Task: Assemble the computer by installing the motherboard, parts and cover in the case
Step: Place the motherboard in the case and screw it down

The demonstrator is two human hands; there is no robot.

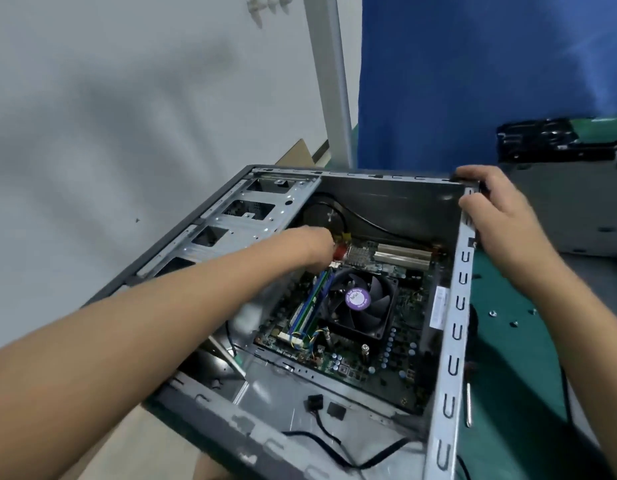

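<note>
The open grey computer case [454,358] lies tilted in front of me, its side off. Inside sits the motherboard [400,344] with a black CPU fan [360,306] bearing a purple sticker, and memory sticks [309,306] to the fan's left. My left hand [315,245] reaches into the case near the board's far corner, its fingers curled round a small red connector [340,251]. My right hand [494,206] grips the case's far right corner, fingers over the rim. A loose black cable [329,441] with a plug lies on the case floor.
A green mat [514,358] lies right of the case with several small screws [513,323] and a metal tool [468,405] on it. Another grey case with black parts [570,188] stands at the back right. A blue sheet hangs behind. Pale floor shows on the left.
</note>
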